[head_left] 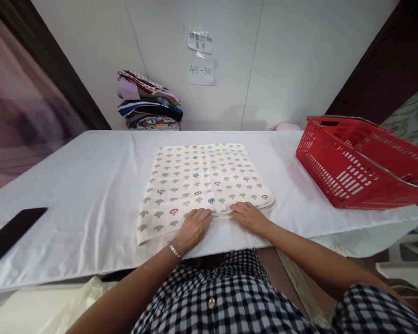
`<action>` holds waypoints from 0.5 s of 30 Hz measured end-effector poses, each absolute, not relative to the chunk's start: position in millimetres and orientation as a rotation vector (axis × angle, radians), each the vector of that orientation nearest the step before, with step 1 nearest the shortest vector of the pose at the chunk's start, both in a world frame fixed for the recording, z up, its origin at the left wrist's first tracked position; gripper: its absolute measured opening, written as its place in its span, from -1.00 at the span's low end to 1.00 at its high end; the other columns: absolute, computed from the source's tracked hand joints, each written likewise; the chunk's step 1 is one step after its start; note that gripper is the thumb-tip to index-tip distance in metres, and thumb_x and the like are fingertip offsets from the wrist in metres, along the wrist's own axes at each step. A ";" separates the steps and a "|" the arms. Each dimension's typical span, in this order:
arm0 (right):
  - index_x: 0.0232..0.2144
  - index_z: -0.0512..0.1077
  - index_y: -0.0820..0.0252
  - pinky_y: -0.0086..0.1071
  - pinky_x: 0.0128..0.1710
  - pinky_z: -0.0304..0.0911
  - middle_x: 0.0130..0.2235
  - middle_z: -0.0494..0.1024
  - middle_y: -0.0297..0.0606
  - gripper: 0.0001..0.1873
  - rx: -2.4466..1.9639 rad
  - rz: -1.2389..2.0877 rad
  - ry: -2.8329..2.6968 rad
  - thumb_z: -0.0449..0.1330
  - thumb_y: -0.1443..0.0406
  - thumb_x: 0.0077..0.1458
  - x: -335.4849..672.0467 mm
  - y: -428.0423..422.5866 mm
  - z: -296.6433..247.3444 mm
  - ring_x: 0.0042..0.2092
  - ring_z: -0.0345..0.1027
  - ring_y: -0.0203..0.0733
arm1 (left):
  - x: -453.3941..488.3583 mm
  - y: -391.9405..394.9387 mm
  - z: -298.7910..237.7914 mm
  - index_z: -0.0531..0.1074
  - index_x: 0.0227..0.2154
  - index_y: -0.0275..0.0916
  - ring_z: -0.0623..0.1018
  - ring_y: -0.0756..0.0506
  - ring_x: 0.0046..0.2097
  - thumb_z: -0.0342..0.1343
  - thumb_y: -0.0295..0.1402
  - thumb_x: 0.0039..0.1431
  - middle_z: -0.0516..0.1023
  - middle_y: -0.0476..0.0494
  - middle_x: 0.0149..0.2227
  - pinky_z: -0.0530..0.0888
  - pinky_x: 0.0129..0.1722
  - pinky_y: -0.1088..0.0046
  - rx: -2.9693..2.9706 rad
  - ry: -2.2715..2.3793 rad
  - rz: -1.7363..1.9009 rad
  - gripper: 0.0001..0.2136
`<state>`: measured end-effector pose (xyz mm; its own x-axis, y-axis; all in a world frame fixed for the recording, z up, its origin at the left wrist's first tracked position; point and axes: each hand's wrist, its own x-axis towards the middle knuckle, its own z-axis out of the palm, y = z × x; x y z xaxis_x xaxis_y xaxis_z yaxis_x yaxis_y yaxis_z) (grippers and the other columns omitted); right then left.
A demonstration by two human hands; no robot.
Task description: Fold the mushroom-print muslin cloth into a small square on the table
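Mushroom-print cloth: left hand and right hand lie flat, open-fingered, on its near edge.

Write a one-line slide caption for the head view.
On a white table, left hand and right hand press the near edge of a mushroom-print cloth.

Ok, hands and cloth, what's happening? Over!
Left hand, right hand flat on near edge of cloth. Cloth folded, on table. Basket, phone well aside.
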<state>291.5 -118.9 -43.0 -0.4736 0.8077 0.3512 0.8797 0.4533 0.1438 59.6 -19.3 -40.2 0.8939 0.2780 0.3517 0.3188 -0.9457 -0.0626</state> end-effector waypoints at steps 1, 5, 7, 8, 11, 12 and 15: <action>-0.32 0.38 0.24 -0.29 -0.18 0.16 -0.03 0.40 -0.16 -0.77 -1.461 -0.445 -2.473 -0.07 0.36 0.24 290.2 -117.5 -43.6 -0.04 0.18 -0.14 | 62.9 -20.1 -39.8 0.37 -0.33 -0.26 0.38 -0.09 -0.22 -0.08 -0.49 0.19 0.44 -0.13 -0.18 0.34 -0.23 0.33 -2.935 -0.456 -0.519 -0.87; -0.33 0.37 0.23 -0.30 -0.20 0.12 -0.08 0.40 -0.16 -0.78 -1.462 -0.423 -2.478 -0.06 0.36 0.24 286.8 -114.0 -48.5 -0.06 0.18 -0.17 | 73.4 -23.4 -40.2 0.36 -0.38 -0.26 0.36 -0.09 -0.21 -0.10 -0.47 0.21 0.41 -0.15 -0.17 0.33 -0.21 0.32 -2.932 -0.425 -0.496 -0.85; -0.34 0.37 0.23 -0.30 -0.20 0.10 -0.08 0.40 -0.16 -0.78 -1.466 -0.436 -2.455 -0.06 0.37 0.24 286.3 -113.8 -50.5 -0.07 0.17 -0.17 | 75.4 -24.4 -41.3 0.36 -0.41 -0.26 0.35 -0.09 -0.20 -0.12 -0.47 0.22 0.40 -0.14 -0.17 0.32 -0.20 0.32 -2.932 -0.419 -0.494 -0.83; -0.34 0.37 0.23 -0.30 -0.21 0.10 -0.09 0.39 -0.16 -0.78 -1.466 -0.443 -2.442 -0.06 0.37 0.24 286.2 -114.1 -50.8 -0.08 0.17 -0.17 | 75.7 -24.7 -41.9 0.35 -0.41 -0.26 0.35 -0.09 -0.19 -0.14 -0.47 0.23 0.39 -0.14 -0.17 0.32 -0.19 0.31 -2.931 -0.414 -0.498 -0.82; -0.35 0.37 0.22 -0.32 -0.23 0.08 -0.15 0.41 -0.18 -0.78 -1.470 -0.443 -2.434 -0.06 0.36 0.24 285.9 -115.5 -49.4 -0.14 0.16 -0.19 | 74.7 -24.7 -43.4 0.34 -0.41 -0.26 0.34 -0.08 -0.20 -0.16 -0.48 0.24 0.39 -0.12 -0.21 0.31 -0.19 0.31 -2.937 -0.380 -0.492 -0.80; -0.36 0.37 0.22 -0.32 -0.25 0.07 -0.19 0.41 -0.20 -0.78 -1.477 -0.439 -2.440 -0.05 0.35 0.24 285.7 -115.9 -48.4 -0.17 0.16 -0.20 | 74.2 -24.5 -43.7 0.34 -0.41 -0.26 0.34 -0.08 -0.20 -0.16 -0.48 0.24 0.39 -0.11 -0.23 0.30 -0.20 0.31 -2.943 -0.364 -0.484 -0.80; -0.37 0.37 0.21 -0.34 -0.30 0.04 -0.29 0.41 -0.23 -0.77 -1.488 -0.444 -2.455 -0.06 0.35 0.24 285.6 -116.0 -46.1 -0.25 0.15 -0.23 | 73.1 -23.6 -44.4 0.34 -0.42 -0.27 0.33 -0.09 -0.20 -0.14 -0.46 0.24 0.39 -0.10 -0.28 0.30 -0.20 0.30 -2.960 -0.313 -0.477 -0.81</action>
<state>285.6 -116.0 -46.1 -0.4546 0.8179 0.3527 0.8896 0.4364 0.1346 73.1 -23.6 -44.4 0.9286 0.1832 0.3227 0.2234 -0.9704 -0.0919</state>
